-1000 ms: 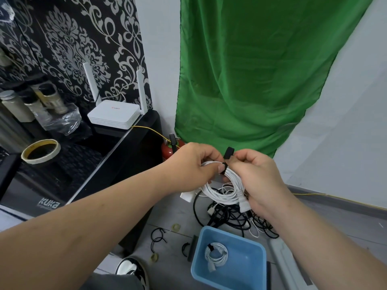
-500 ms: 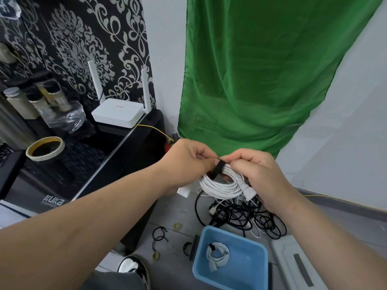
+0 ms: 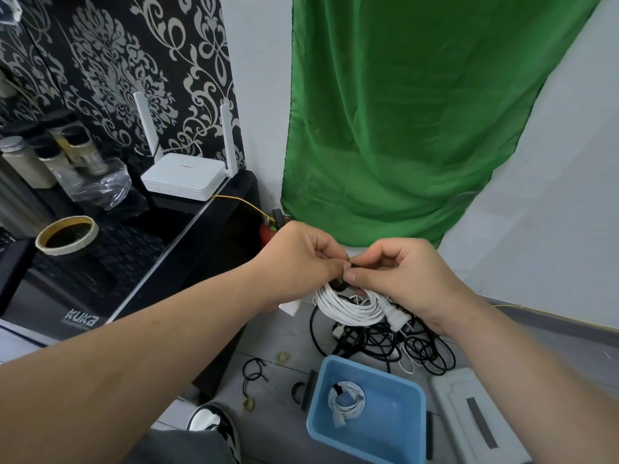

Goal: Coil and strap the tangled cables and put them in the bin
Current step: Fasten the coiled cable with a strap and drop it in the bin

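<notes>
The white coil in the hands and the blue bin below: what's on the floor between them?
In the head view, a tangled pile of black cables lies on the floor between the held white coil and the blue bin.

Two hands [image 3: 301, 259] [image 3: 402, 276], two white coils [image 3: 348, 306] [image 3: 346, 398], one bin [image 3: 368, 437], maybe three jars [image 3: 23, 162].

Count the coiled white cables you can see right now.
2. One white coil is held between the left hand and right hand; another strapped coil lies in the blue bin. The floor tangle may hide more.

bin [image 3: 368, 426]: smooth blue plastic | cloth [image 3: 418, 112]: matt green fabric
</notes>
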`<state>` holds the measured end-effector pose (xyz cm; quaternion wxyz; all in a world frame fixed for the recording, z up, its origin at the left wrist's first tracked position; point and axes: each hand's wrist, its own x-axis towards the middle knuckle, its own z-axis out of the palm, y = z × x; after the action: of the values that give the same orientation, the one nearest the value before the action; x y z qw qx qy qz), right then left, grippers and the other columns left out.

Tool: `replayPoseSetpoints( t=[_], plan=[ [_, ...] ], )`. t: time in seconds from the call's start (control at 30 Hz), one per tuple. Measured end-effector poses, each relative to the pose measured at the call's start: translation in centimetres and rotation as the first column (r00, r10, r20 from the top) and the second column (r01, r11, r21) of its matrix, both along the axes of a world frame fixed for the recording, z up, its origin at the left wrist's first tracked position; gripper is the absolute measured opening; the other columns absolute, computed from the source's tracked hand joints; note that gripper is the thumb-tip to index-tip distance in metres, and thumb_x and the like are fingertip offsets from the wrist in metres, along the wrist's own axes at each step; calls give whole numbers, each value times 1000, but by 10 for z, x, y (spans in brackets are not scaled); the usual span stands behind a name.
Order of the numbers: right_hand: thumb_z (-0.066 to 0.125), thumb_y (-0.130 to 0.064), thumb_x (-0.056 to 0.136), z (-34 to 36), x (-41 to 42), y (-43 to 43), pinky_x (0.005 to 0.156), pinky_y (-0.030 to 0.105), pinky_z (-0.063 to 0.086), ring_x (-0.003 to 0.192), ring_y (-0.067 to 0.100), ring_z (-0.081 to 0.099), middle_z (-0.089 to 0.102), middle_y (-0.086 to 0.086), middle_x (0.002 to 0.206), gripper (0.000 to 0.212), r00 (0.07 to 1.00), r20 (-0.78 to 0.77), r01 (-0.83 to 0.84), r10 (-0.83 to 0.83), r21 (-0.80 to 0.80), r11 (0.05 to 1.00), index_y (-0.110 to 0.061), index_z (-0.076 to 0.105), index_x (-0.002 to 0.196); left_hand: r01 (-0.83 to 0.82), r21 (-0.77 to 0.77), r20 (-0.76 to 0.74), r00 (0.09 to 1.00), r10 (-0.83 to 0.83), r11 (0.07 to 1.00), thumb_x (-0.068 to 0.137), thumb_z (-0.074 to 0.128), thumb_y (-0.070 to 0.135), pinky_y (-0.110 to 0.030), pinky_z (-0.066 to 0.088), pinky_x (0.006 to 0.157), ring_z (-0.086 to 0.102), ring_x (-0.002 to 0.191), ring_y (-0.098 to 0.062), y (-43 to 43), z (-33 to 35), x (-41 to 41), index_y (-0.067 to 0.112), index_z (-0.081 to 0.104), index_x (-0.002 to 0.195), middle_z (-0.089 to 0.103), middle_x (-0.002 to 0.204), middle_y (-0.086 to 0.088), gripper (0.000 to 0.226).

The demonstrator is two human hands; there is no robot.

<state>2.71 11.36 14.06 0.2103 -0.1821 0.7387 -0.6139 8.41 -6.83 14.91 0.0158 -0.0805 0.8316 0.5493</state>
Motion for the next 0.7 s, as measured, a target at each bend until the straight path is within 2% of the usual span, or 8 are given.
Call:
replayPoseSetpoints(
  t=[0.1,0.17,0.2,0.33,0.43,0.6,0.7],
  plan=[
    [86,5,73,1,-1,2,91,45,60,88,33,76,79,15,88,19,1000,-4,-28,28,44,999,-1,75,87,4,-31,0,1000,-4,1000,87,78,9,-26,55,58,72,69,-18,1,0,-1,14,80,81,78,76,-2,8],
    [87,5,72,1,-1,2,84,38,60,78,21,74,79,10,83,20,998,-39,-52,56,106,993,-3,74,85,20,-57,15,1000,-19,998,85,79,10,-36,60,70,74,74,-22,1,-1,-2,16,81,80,78,76,-2,8],
    [88,3,72,1,-1,1,78,36,59,73,18,72,79,8,81,20,996,-59,-65,74,139,988,-5,74,83,30,-65,27,999,-29,997,84,79,10,-36,60,71,72,71,-20,2,-2,-2,16,81,79,77,76,-3,8],
    [91,-7,70,-2,-1,-1,60,30,45,59,12,54,70,2,65,24,982,-161,-58,102,256,965,-10,70,80,40,-71,51,998,-36,997,82,79,9,-33,54,66,64,65,-15,5,-2,-3,14,80,76,76,73,-7,9],
    [94,-16,66,-6,-2,-4,52,23,36,50,6,41,55,-10,54,33,966,-241,-12,94,321,947,-11,65,79,38,-97,64,997,-32,995,81,79,10,-33,51,64,61,63,-16,8,-1,-5,15,80,73,75,71,-9,10],
    [94,-24,61,-11,0,-9,49,20,36,49,3,40,58,-5,62,40,937,-333,39,106,400,916,-19,58,78,67,-82,106,993,-58,994,83,78,11,-35,48,61,57,63,-23,8,-1,-6,13,79,74,73,76,-21,9],
    [92,-23,62,-12,1,-11,47,19,34,50,6,38,55,-6,64,41,921,-373,69,116,447,892,-18,57,81,67,-112,106,993,-56,991,85,77,12,-27,44,54,54,56,-15,9,-3,-6,15,79,75,74,76,-19,10]
  ],
)
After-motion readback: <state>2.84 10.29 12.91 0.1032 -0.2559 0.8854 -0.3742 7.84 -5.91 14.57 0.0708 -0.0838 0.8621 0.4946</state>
